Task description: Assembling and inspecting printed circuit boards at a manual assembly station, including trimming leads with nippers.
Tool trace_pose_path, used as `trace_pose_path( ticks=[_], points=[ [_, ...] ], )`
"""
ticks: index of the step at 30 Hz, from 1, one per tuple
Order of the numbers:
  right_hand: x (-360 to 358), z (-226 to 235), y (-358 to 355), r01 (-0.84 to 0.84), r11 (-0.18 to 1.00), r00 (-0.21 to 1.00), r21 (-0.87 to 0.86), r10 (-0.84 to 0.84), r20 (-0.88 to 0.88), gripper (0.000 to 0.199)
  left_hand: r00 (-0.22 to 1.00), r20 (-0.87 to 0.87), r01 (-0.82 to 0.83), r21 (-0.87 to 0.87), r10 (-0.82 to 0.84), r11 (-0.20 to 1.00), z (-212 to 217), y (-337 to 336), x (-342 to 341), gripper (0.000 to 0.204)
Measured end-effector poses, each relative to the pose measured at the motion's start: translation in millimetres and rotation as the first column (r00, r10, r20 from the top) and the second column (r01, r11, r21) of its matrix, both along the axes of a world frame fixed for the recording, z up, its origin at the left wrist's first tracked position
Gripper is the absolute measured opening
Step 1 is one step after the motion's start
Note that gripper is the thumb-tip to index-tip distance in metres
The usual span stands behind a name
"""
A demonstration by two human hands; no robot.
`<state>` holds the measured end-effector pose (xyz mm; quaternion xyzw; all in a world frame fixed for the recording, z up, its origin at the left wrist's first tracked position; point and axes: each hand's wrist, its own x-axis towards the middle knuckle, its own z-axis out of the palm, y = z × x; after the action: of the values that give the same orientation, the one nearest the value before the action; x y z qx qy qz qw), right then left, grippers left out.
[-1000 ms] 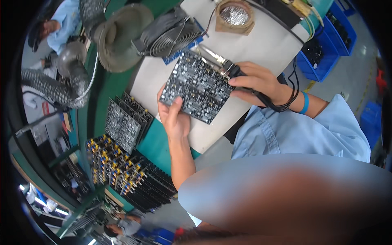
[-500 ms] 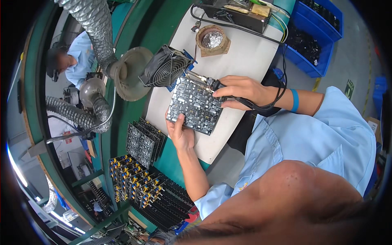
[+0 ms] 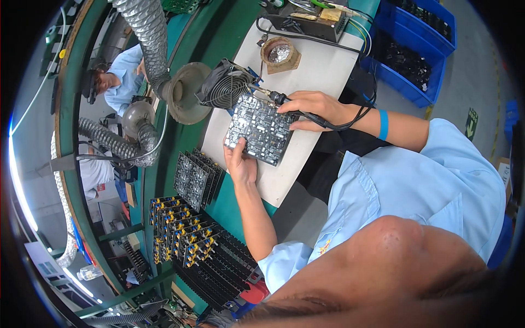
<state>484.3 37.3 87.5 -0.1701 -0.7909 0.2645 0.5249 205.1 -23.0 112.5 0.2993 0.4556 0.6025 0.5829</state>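
Note:
My left hand grips a dark circuit board panel by its near-left edge, thumb on the face that is crowded with small parts. The board is held above the white bench sheet. In my right hand is a soldering iron with a black cable trailing from it. Its metal end lies over the board's far edge, close to the fan; whether the tip touches the board I cannot tell. Part of the board's right edge is hidden by my right fingers.
A black fan stands by a fume extraction funnel. Beyond is a round pot of silvery material. Circuit boards stand upright in a black rack, left. Blue bins sit at far right. A co-worker is across.
The soldering iron and my right hand have shifted slightly left and up in the picture, the board with them. The whole view has also turned a little. Both grips stay the same.

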Motion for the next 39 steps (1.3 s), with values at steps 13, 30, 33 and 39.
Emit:
trace_pose_path(
  ticks=[13,30,33,39],
  points=[
    [1.9,-32.0,31.0,0.058,0.998,0.998,0.025,-0.059,0.004,0.051,0.999,-0.039,-0.021,-0.020,0.020,1.000,-19.0,30.2,8.7,0.034],
    [-65.8,-74.4,44.3,0.049,0.999,0.997,-0.012,-0.048,0.065,0.049,0.998,0.062,-0.028,-0.045,0.031,0.999,-84.9,52.0,-66.3,0.047],
    [-92.5,-78.1,33.2,0.024,1.000,0.998,-0.001,-0.024,0.050,0.050,0.994,0.107,-0.023,-0.007,0.023,1.000,-85.0,36.6,-91.8,0.048],
    [-131.4,-89.8,14.1,0.065,0.998,0.997,-0.022,-0.064,0.040,0.053,0.970,0.219,-0.120,0.060,0.104,0.991,-113.0,25.9,-118.6,0.053]
  ],
)
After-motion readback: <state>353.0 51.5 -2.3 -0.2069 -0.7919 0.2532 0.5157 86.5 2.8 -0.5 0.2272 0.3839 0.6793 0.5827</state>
